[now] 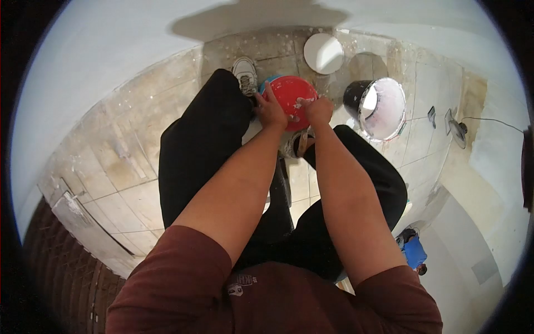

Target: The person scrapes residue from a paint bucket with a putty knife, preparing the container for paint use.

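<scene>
A round red lid (290, 92) spotted with white paint is on the floor between my feet. A strip of blue (265, 84) shows at its left edge, perhaps the bucket beneath. My left hand (271, 111) rests against the left side of the lid, fingers stretched out and thumb apart on the red surface. At the right edge, my right hand (319, 110) is closed on the rim, with its thumb over the top; its other fingertips are hidden.
A white round lid (324, 54) lies near the wall. Right of me, a black paint bucket (384, 108) has a white-coated inside. A scraper (431, 116) and a fan-like device with a cord (457, 132) lie farther right. Another person (414, 251) in blue is at lower right.
</scene>
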Action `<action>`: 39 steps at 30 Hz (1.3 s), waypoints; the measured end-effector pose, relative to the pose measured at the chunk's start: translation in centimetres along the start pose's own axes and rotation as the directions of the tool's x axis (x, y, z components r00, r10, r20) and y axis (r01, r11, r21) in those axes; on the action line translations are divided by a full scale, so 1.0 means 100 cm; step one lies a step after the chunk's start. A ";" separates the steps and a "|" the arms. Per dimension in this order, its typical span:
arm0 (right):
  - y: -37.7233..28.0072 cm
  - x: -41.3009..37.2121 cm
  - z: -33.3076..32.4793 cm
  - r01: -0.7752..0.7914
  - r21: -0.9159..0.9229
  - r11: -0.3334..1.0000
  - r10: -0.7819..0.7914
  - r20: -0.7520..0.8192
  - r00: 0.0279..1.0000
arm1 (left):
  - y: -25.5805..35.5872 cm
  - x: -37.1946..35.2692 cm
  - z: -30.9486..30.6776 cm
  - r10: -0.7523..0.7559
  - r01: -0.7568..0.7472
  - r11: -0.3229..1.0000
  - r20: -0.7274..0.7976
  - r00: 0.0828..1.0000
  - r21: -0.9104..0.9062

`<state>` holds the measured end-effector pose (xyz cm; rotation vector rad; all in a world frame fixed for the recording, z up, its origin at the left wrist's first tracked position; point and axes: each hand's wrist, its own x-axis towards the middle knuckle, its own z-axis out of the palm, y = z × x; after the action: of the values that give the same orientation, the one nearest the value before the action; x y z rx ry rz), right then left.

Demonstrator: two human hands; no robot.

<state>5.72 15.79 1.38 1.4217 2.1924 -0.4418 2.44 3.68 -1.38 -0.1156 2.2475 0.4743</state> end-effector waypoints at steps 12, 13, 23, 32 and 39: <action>0.046 0.032 0.046 0.293 0.257 0.921 -0.235 -0.234 0.944 | 0.047 0.028 0.015 0.916 -0.774 0.337 0.002 0.401 0.535; 0.051 0.027 0.050 0.337 0.339 0.878 -0.234 -0.310 0.922 | 0.054 0.045 0.031 0.992 -0.812 0.091 0.023 0.127 0.576; 0.116 -0.025 0.073 0.050 0.517 0.854 -0.273 0.366 0.890 | 0.106 0.042 -0.006 0.628 -0.911 -0.318 0.778 0.004 0.261; 0.140 0.027 0.009 0.263 0.171 0.949 -0.311 0.638 0.705 | 0.107 0.035 -0.010 0.704 -0.895 -0.304 0.710 0.020 0.326; 0.151 0.042 -0.067 0.238 0.005 0.971 -0.182 0.661 0.728 | 0.113 0.048 -0.025 0.732 -0.881 -0.180 0.658 0.177 0.437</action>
<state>16.60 28.50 4.47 0.7848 1.7463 -0.7904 -5.20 13.56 -0.10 2.0025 1.7565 -0.0042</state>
